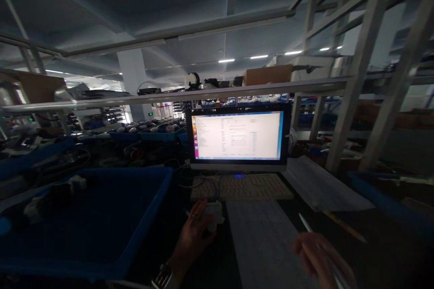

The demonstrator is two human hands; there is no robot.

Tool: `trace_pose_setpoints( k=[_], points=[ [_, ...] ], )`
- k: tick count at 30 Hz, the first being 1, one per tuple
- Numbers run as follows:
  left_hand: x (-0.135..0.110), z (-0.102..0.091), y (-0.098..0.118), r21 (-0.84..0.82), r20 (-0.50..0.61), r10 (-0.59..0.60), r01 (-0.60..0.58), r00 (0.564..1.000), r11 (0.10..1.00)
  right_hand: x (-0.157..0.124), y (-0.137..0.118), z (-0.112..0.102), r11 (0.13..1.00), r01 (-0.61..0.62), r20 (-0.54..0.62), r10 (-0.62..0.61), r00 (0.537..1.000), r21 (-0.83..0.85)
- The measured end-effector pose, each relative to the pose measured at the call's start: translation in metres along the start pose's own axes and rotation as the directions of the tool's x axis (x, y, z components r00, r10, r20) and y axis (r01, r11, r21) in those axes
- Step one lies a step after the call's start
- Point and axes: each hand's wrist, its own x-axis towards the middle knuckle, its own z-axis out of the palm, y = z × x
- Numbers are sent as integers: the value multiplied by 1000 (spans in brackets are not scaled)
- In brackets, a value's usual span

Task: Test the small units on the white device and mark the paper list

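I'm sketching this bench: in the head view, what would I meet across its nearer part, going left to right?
Blue tray → left hand at a small white block → paper sheet → right hand holding a pen → blue bin at the right edge.

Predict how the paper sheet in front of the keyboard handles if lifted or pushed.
Probably light and floppy, apt to sag from one corner: the paper sheet looks thin and lies flat. Pushed forward, it may buckle or ride up, since its far edge lies close to the keyboard.
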Motion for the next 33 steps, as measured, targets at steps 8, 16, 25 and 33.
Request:
trace_pose_setpoints(
  k=[8, 16, 25, 33],
  points=[
    [2, 5, 0, 71, -18, 28, -27, 999, 997, 97, 30, 33, 752, -416, 229, 347, 909, 512],
    [6, 3, -2, 84, -24, 52, -50, 998, 995, 107, 77, 5, 620, -418, 281, 311, 908, 664],
    [8, 2, 0, 92, -27, 57, -55, 998, 994, 108, 82, 4, 525, -416, 322, 264, 909, 743],
    [9, 1, 0, 98, -44, 63, -58, 997, 993, 104, 73, 3, 488, -392, 314, 236, 919, 780]
  ],
)
